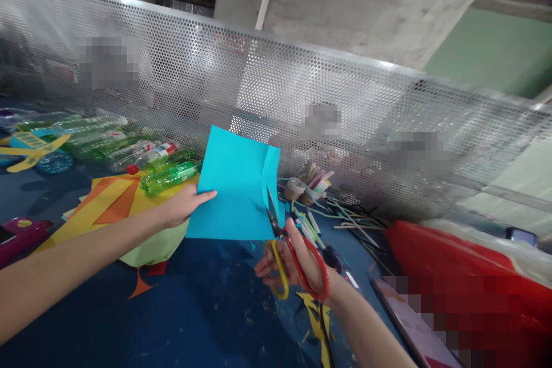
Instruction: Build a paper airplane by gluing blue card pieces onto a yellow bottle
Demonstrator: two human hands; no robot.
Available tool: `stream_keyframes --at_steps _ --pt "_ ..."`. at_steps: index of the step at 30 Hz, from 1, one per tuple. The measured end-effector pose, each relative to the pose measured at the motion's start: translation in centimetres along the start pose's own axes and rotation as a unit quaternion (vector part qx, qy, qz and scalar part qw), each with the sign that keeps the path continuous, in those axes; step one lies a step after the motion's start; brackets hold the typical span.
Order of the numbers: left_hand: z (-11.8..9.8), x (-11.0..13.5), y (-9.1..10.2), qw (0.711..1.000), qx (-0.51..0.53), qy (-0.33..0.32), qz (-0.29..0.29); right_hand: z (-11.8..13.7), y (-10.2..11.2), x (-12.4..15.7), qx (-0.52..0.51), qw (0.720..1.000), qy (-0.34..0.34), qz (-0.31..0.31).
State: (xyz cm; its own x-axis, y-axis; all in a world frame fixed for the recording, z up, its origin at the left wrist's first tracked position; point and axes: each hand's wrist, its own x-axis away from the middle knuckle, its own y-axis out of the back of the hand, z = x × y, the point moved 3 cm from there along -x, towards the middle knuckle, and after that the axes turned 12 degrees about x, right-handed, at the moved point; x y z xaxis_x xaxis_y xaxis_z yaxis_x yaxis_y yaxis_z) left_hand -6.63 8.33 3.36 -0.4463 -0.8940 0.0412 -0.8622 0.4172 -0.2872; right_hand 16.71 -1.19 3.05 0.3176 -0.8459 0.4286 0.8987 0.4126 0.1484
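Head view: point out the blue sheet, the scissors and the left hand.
Blue sheet [233, 187]: head view, middle of its broad face.
Scissors [276, 230]: head view, near the pivot.
Left hand [183, 207]: head view, back of the hand.

The location is a craft workshop, identified by the following features. A blue bench [198, 322] carries plastic bottles [168, 177], yellow and orange paper sheets [116, 207] and yellow paper scraps [318, 328]. Scissors [281, 232] (one red handle loop, one yellow) and a cyan paper sheet [230, 184] are held above it. A perforated metal screen [172, 57] lines the far edge; bare concrete [345, 6] behind it indicates an unfinished or industrial interior.
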Motion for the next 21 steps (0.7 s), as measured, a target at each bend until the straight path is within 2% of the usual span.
stream_keyframes --at_steps 3,7,11,21 --pt "0.5 -0.1 -0.3 0.998 0.054 0.025 0.022 -0.3 0.1 -0.2 0.0 1.0 -0.006 -0.017" --pt "0.8 0.3 -0.9 0.997 0.059 0.038 0.031 -0.4 -0.3 -0.6 0.001 0.999 -0.006 -0.033" --pt "0.6 0.8 -1.5 0.998 0.046 0.027 0.026 -0.3 -0.5 -0.8 0.002 0.997 0.025 -0.072" --pt "0.7 0.9 -1.7 0.999 0.039 0.01 0.034 -1.3 0.1 -1.9 -0.013 0.987 0.046 -0.153"
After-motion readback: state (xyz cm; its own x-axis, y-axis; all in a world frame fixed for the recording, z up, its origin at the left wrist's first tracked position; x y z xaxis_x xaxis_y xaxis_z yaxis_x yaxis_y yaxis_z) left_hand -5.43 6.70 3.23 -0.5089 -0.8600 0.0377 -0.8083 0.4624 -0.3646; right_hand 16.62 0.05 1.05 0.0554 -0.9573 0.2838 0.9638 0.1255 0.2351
